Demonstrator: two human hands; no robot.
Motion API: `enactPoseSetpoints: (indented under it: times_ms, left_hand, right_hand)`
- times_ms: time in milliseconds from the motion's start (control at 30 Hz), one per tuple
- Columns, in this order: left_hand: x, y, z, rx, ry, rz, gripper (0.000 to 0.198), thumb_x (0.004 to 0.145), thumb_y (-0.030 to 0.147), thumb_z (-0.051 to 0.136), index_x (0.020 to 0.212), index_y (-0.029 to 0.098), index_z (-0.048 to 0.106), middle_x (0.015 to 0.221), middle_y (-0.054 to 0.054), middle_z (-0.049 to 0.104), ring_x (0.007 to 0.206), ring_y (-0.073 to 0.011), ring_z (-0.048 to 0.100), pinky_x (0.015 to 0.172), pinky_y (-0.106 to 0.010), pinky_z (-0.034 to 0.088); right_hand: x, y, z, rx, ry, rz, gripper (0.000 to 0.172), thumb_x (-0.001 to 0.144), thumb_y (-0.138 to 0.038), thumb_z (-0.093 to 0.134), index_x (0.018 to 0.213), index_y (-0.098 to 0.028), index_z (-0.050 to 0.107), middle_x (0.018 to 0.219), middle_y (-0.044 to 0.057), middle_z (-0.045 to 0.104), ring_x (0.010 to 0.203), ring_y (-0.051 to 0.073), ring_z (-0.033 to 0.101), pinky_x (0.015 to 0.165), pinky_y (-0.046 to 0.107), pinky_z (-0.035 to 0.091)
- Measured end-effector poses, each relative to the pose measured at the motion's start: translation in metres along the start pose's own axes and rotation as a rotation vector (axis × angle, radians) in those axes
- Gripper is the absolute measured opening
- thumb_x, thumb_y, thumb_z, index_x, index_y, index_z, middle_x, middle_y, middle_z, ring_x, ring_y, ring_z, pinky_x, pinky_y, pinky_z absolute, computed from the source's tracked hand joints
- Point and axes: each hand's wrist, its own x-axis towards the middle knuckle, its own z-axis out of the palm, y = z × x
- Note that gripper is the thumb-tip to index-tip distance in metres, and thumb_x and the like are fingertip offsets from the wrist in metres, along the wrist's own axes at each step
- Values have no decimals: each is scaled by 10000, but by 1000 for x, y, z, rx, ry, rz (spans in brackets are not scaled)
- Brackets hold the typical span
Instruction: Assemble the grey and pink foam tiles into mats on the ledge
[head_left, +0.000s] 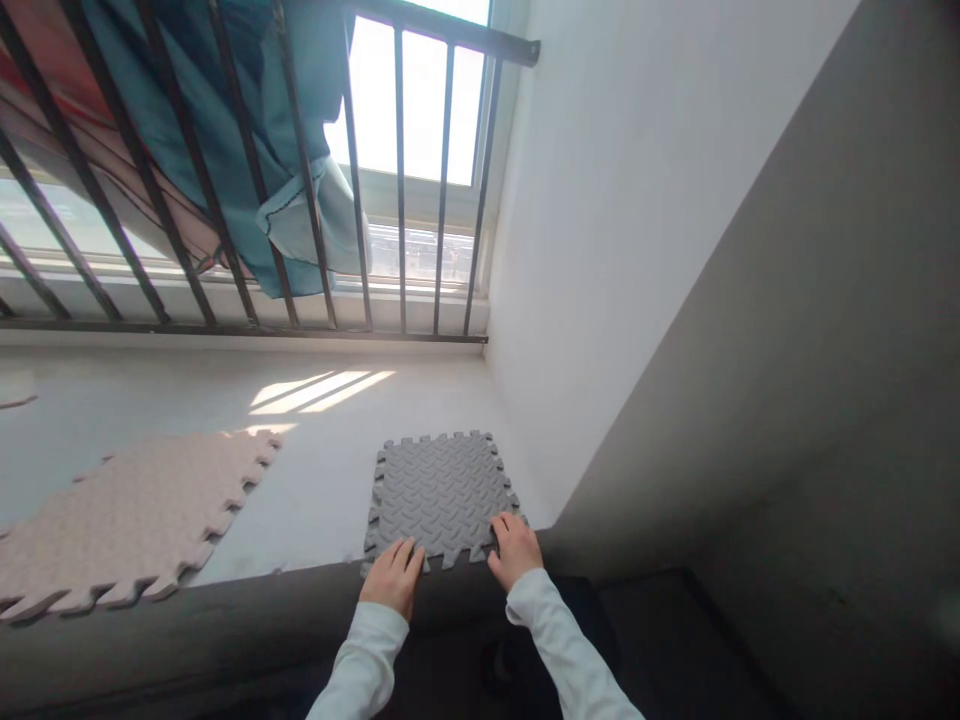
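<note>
A grey interlocking foam mat tile point(442, 490) with a raised tread pattern lies on the white window ledge point(330, 500), close to the side wall. My left hand point(394, 577) is closed on its near left corner, fingers on top at the toothed edge. At the near right corner, my right hand point(516, 550) grips the same tile, its fingers bent over the edge. Both thumbs are partly hidden. To the left, apart from the grey tile, lie joined pale pink foam mat tiles point(142, 510).
Dark metal railing bars point(401, 180) stand along the back of the ledge before the window. A blue cloth point(262, 150) hangs behind the bars. The white wall point(585, 250) rises at right. Below the ledge's front edge it is dark.
</note>
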Motion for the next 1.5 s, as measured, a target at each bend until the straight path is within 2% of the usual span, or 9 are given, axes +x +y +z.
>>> enactPoseSetpoints:
  times_ms: [233,433,667,1000,1233,1500]
  left_hand:
    - [29,25,11,-47,-32,13,401,726,55,403,1021,205,630,1100,-85,608,1025,-213,534,900,-355,447]
    - [42,29,17,-99,-192,4,431,698,61,444,1077,200,595,1154,-88,575,1078,-214,495,964,-365,393]
    - [51,29,13,-153,-338,-15,436,717,78,449,1122,190,566,1211,-91,535,1130,-219,450,1007,-363,341]
    - [56,30,9,-183,-385,-12,432,726,80,445,1138,161,549,1225,-116,515,1146,-223,430,1019,-363,315]
    - [62,29,3,-154,-409,-12,448,698,64,464,1116,200,550,1217,-73,526,1135,-195,439,1012,-338,315]
    - [68,28,1,-157,-469,-12,438,690,61,476,1101,193,549,1225,-73,513,1137,-196,433,1008,-331,299]
  right_hand:
    - [11,24,-7,-20,36,68,413,672,-145,452,1073,-191,545,1166,60,517,1076,198,435,897,309,340]
    - [14,33,-3,-20,50,85,408,680,-150,445,1073,-189,544,1181,59,509,1082,196,431,898,301,336]
    - [15,34,-4,-20,51,99,422,674,-145,435,1079,-193,543,1176,54,509,1095,197,421,905,293,327]
    - [17,35,-6,6,53,107,404,667,-140,429,1047,-194,555,1144,51,521,1072,192,433,880,288,336]
    - [18,36,-3,32,56,132,415,663,-140,433,1057,-197,553,1175,39,510,1084,186,429,894,280,328]
    - [19,36,-2,47,68,137,390,673,-135,437,1036,-207,560,1160,33,520,1076,173,439,889,269,329]
